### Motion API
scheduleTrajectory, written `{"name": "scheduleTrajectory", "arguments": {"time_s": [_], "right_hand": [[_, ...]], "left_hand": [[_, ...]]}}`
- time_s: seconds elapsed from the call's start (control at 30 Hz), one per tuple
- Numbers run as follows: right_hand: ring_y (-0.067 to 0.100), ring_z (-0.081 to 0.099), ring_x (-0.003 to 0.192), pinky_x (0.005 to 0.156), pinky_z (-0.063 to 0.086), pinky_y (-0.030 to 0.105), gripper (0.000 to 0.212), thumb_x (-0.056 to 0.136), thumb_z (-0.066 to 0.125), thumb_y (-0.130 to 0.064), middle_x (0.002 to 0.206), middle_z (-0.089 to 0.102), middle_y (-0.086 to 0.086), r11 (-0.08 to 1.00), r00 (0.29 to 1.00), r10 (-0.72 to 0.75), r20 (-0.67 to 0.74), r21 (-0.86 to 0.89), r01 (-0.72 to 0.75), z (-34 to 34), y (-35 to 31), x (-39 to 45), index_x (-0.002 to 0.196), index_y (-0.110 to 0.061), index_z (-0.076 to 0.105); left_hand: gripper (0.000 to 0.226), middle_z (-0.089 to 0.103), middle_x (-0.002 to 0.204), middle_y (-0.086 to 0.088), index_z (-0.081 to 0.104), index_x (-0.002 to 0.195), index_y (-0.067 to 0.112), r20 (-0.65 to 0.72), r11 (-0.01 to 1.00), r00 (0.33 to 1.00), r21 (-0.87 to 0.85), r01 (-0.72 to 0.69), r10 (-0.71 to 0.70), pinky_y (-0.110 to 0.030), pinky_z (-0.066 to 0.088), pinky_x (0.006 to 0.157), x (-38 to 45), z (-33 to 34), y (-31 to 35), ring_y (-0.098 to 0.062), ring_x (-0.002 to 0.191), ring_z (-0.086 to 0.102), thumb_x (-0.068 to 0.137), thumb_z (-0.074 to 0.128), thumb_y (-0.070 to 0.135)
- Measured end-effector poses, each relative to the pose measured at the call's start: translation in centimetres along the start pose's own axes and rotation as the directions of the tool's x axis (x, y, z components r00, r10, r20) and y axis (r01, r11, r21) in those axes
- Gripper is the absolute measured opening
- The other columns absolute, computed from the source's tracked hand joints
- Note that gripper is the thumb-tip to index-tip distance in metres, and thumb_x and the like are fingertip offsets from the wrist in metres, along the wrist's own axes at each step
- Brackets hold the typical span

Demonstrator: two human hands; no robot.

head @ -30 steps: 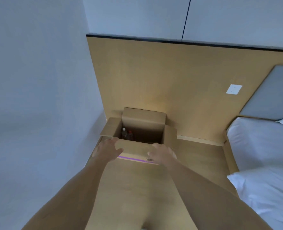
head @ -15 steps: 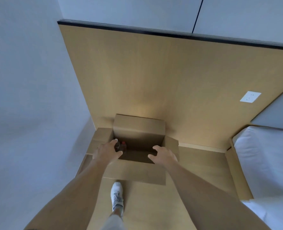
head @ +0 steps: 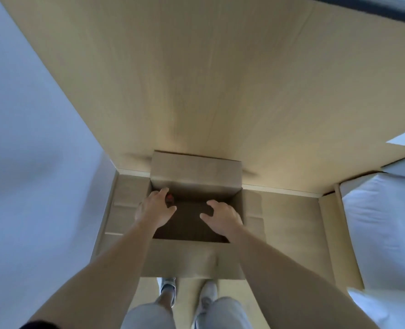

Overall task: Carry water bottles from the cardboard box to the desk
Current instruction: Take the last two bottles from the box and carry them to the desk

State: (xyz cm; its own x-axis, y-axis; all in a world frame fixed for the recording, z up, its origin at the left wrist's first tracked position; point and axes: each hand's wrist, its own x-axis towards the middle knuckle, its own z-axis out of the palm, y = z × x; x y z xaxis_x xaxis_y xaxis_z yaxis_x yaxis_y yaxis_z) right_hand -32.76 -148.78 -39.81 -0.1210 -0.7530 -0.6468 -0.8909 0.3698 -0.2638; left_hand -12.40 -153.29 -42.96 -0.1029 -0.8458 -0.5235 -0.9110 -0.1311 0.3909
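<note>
An open cardboard box (head: 192, 260) stands on the wooden floor against the wood wall panel, flaps spread out. Inside its dark left rear corner a bottle with a red cap (head: 170, 198) shows just past my fingers; the rest of the bottle is hidden. My left hand (head: 155, 210) reaches over the box's left side, fingers loosely spread, right beside that cap and holding nothing that I can see. My right hand (head: 223, 218) hovers over the box's right half, fingers relaxed and empty. The desk is out of view.
A white wall (head: 35, 162) closes in on the left. A bed with white bedding (head: 381, 233) and its wooden frame (head: 334, 233) lies at the right. A white wall plate (head: 404, 137) sits on the panel. My feet (head: 187, 290) stand just before the box.
I have stepped closer and leaned over the box. Both hands moved from its near flap to over the opening, the left one reaching toward the red-capped bottle.
</note>
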Motion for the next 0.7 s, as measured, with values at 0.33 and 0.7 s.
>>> {"name": "scheduleTrajectory", "arguments": {"time_s": [0.33, 0.7], "right_hand": [[0.018, 0.052, 0.128, 0.099, 0.046, 0.034, 0.06, 0.094, 0.06, -0.048, 0.145, 0.051, -0.005, 1.0, 0.994, -0.014, 0.111, 0.021, 0.012, 8.7, 0.3, 14.7, 0.149, -0.033, 0.04], [0.025, 0.044, 0.139, 0.107, 0.041, 0.038, 0.07, 0.092, 0.065, -0.047, 0.152, 0.045, 0.002, 0.998, 0.989, -0.022, 0.145, 0.055, 0.014, 24.8, 3.6, 33.7, 0.153, -0.035, 0.032]], "left_hand": [[0.08, 0.041, 0.15, -0.005, 0.02, 0.158, 0.03, 0.073, 0.971, 0.973, -0.086, 0.223, -0.217, -0.048, 0.047, 0.105, 11.1, 10.2, -6.2, -0.031, 0.133, 0.046, 0.093, 0.064, 0.044], [0.098, 0.036, 0.154, -0.011, -0.001, 0.158, 0.04, 0.043, 0.884, 0.915, -0.242, 0.399, -0.401, -0.05, 0.046, 0.105, 24.2, 25.2, -13.3, -0.034, 0.135, 0.046, 0.09, 0.069, 0.036]]}}
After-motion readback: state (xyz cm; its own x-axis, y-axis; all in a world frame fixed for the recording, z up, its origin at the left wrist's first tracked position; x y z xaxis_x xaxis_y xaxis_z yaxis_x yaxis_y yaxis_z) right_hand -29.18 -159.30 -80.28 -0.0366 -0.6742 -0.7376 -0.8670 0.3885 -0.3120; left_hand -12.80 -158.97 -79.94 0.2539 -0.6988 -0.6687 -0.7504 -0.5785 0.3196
